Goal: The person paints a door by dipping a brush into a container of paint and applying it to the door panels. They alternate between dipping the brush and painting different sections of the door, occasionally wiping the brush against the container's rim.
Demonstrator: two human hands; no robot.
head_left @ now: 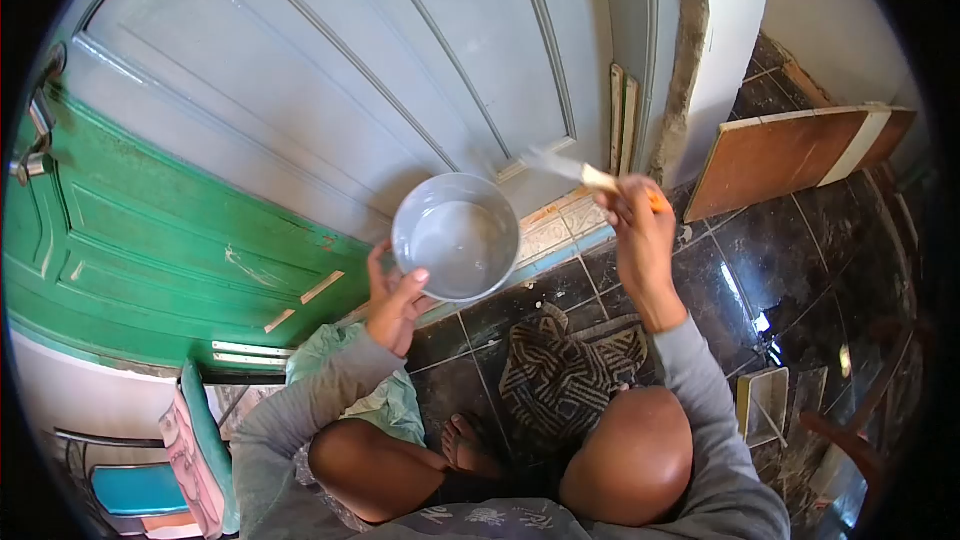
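My left hand [394, 294] grips a round bowl [403, 223] by its left side, thumb over the rim. Pale grey paint [455, 235] covers the inside of the bowl. Closed round the handle of a paintbrush [598, 178], my right hand [640, 222] is to the right of the bowl. The brush's front end points left toward the door and is blurred by motion. Directly beyond the bowl rises a panelled door surface [330, 90] in wet-looking grey. Beside it on the left is a green panelled part [190, 240] with scuffs and a metal handle [36, 135].
A patterned cloth [570, 370] lies on the dark tiled floor [720, 280] between my knees. A brown board [780, 165] leans at the right. A paint tray [762, 405] sits lower right. By my left arm are a crumpled green plastic sheet [395, 405] and a chair [140, 490].
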